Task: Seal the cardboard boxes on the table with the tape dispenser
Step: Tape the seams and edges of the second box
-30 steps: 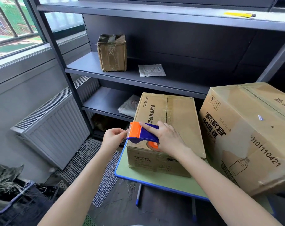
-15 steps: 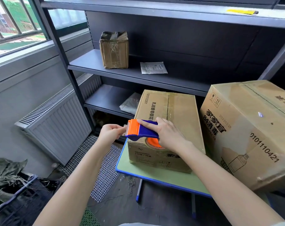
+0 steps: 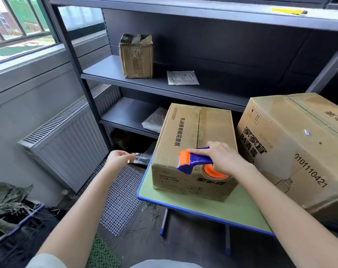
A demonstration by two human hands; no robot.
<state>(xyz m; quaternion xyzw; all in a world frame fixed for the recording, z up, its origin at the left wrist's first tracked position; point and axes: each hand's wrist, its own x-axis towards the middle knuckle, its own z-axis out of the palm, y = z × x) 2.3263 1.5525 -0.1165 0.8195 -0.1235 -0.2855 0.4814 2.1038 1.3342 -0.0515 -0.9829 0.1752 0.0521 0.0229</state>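
Note:
A blue and orange tape dispenser lies over the near left corner of the smaller cardboard box, and my right hand grips its handle. To the left of the box my left hand pinches the free end of clear tape, which stretches from my fingers toward the box's left edge. The box stands on a green table with a blue rim. A larger cardboard box with black print stands to its right, touching it.
Dark metal shelving rises behind the table, holding a small taped box and a white packet. A radiator is on the left wall. A white mesh mat lies on the floor.
My left hand has drawn away to the left with the tape end, pulling a strip out. The dispenser has moved right, over the box's corner.

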